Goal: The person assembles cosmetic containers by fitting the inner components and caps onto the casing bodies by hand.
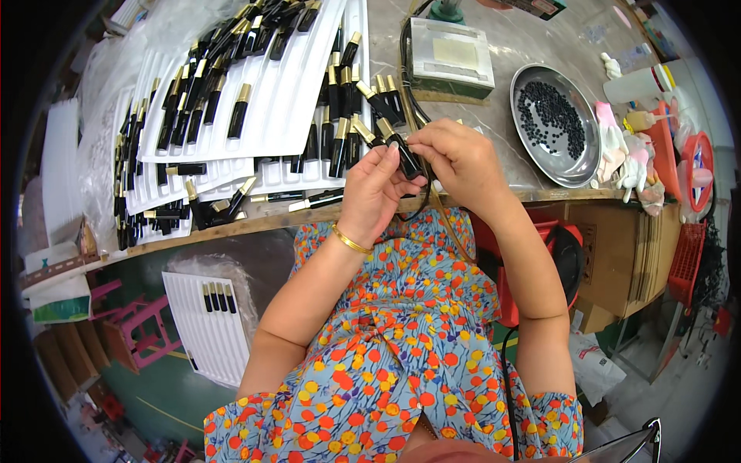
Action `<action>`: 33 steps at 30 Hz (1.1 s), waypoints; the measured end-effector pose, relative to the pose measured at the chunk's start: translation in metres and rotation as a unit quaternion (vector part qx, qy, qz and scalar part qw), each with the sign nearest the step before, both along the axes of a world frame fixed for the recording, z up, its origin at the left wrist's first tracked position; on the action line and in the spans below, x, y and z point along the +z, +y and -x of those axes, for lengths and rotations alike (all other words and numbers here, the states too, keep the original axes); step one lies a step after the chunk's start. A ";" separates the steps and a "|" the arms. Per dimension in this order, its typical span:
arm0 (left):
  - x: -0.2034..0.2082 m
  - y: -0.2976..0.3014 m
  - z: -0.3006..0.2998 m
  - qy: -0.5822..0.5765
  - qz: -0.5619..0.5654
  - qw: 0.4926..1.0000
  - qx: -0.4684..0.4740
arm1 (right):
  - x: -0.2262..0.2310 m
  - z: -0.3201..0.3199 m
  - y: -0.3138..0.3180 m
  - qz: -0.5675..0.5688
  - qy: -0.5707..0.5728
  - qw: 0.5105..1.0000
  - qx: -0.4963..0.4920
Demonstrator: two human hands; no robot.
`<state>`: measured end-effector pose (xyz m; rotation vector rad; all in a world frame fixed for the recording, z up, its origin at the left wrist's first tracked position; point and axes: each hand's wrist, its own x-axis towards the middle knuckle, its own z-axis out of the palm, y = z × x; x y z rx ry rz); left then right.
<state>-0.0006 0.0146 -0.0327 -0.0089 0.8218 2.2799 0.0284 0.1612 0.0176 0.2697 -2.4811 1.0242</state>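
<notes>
My left hand (376, 189) is wrapped around a black cosmetic tube (400, 151) with a gold end, held slanted just above the table's near edge. Close beside it, the thumb and fingers of my right hand (461, 160) are pinched together at the tube's side. Whatever lies between those fingertips is hidden. Several more black tubes with gold ends (340, 147) lie and lean just left of my hands. Beyond the right hand is a round metal dish (590, 139) of small black pieces.
White ribbed trays (266, 116) loaded with tubes cover the table's left side. A pale metal box (451, 58) sits at the back, with a dark cable running beside it. Gloves (634, 166) and a red basket (698, 174) are at the right edge. Cardboard (617, 255) stands below.
</notes>
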 end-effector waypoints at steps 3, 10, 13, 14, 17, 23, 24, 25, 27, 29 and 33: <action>0.000 -0.001 0.001 0.001 0.012 1.000 -0.007 | 0.002 -0.001 0.002 -0.044 0.017 0.999 0.017; -0.004 -0.002 0.001 0.009 -0.005 1.000 -0.025 | 0.002 -0.007 0.000 -0.106 0.036 0.994 0.020; -0.003 -0.002 0.000 0.015 -0.003 1.000 -0.026 | -0.007 -0.010 -0.002 -0.055 0.052 0.997 0.005; -0.002 -0.001 0.000 0.021 0.002 0.999 -0.026 | -0.010 -0.012 -0.002 -0.043 0.060 0.997 0.001; -0.002 -0.001 0.000 0.027 0.006 0.999 -0.029 | -0.013 -0.014 -0.004 -0.025 0.075 0.997 -0.010; -0.005 0.002 -0.002 0.042 0.003 0.999 -0.020 | -0.016 -0.017 -0.007 0.043 0.056 0.997 -0.043; -0.004 0.003 -0.002 0.044 0.004 0.999 -0.016 | -0.016 -0.017 -0.007 0.059 0.051 0.996 -0.049; -0.004 0.002 -0.001 0.045 0.004 0.999 -0.017 | -0.016 -0.017 -0.007 0.059 0.052 0.996 -0.050; -0.004 0.001 -0.001 0.050 -0.010 0.998 -0.035 | -0.016 -0.018 -0.005 0.064 0.056 0.995 -0.047; -0.006 0.001 -0.001 0.047 -0.005 0.998 -0.032 | -0.016 -0.019 -0.005 0.066 0.054 0.995 -0.042; -0.003 0.003 -0.004 0.024 0.023 0.999 -0.008 | -0.015 -0.022 -0.004 0.072 0.056 0.995 -0.027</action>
